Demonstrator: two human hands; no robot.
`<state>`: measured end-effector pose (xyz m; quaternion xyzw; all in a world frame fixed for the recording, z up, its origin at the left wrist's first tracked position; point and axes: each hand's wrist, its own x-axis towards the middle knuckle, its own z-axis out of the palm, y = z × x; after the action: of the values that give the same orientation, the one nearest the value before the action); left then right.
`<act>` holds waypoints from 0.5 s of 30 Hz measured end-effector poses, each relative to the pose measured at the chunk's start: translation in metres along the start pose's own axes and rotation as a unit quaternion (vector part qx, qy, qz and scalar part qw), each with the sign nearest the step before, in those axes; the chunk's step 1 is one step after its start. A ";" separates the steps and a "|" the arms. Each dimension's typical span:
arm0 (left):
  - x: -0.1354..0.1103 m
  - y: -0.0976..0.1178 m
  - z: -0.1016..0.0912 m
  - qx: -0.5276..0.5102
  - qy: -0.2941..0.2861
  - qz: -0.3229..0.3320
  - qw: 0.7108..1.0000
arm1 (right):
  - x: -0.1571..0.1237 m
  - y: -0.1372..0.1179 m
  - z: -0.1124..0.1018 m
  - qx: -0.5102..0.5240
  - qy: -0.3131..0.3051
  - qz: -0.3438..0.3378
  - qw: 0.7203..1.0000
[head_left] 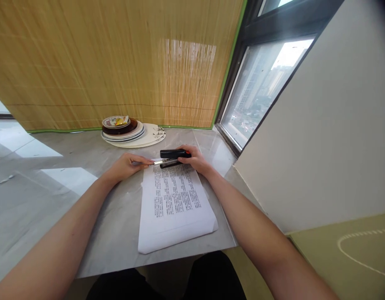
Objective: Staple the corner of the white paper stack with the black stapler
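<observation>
My right hand (194,158) is closed around the rear of a black stapler (173,153) with a small red-orange mark. The stapler's top is swung up, and a gap shows between it and the metal magazine and base. At its front, my left hand (129,166) pinches a thin shiny metal strip (158,162), which looks like a strip of staples; its far end meets the stapler. Beneath the stapler lies a white printed sheet (178,233) covered with lines of text, its upper edge partly hidden by the stapler and hands.
A stack of plates (139,132), with a small yellow packet (122,121) on top, stands at the back of the grey marble-look surface (114,225). Behind hangs a bamboo blind (117,62). To the right are a window (261,87) and a white wall (330,125).
</observation>
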<state>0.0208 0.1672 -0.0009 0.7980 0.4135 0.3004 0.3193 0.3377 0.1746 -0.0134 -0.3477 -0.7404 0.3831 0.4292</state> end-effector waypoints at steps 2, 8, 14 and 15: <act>0.002 0.000 0.003 -0.024 0.020 0.011 0.999 | 0.000 0.001 0.000 0.058 -0.001 0.004 0.998; 0.012 0.004 0.017 -0.081 0.066 0.035 0.994 | 0.002 -0.009 0.013 0.058 -0.054 -0.045 0.996; 0.014 0.003 0.015 -0.118 0.079 0.070 0.987 | -0.002 -0.025 0.025 -0.007 -0.068 -0.071 0.995; 0.014 0.002 0.013 -0.133 0.067 0.065 0.987 | -0.003 -0.027 0.027 -0.014 -0.066 -0.070 0.995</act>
<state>0.0383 0.1743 -0.0046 0.7514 0.3376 0.4259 0.3743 0.3090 0.1523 -0.0006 -0.2745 -0.7951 0.3638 0.4001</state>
